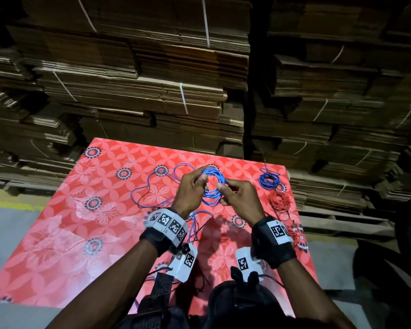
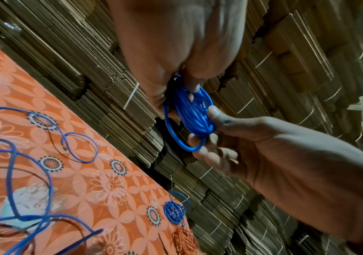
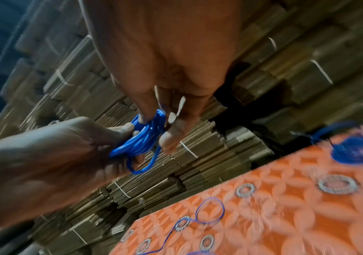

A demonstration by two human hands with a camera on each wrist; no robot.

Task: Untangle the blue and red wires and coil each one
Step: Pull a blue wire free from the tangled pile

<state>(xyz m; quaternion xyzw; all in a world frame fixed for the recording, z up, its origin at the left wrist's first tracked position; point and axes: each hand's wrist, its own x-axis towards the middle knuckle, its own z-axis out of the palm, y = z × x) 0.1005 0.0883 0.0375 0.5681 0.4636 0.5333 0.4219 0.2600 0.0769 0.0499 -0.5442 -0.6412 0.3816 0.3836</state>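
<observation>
Both hands hold a partly wound blue wire coil (image 1: 211,186) in the air above the table's far half. My left hand (image 1: 201,176) pinches its upper left side, thumb against fingers (image 2: 192,86). My right hand (image 1: 222,186) pinches the lower right side (image 2: 204,124). In the right wrist view the coil (image 3: 145,136) sits between the right hand (image 3: 156,127) and the left hand (image 3: 123,143). The loose blue tail (image 1: 152,186) trails in loops over the cloth (image 2: 45,172). A small wound blue coil (image 1: 268,180) and a red coil (image 1: 279,201) lie at the right.
The table carries a red floral cloth (image 1: 81,233). More red wire (image 1: 294,233) lies by the right edge near my right wrist. Tall stacks of strapped flat cardboard (image 1: 152,79) stand right behind the table. Grey floor shows at both sides.
</observation>
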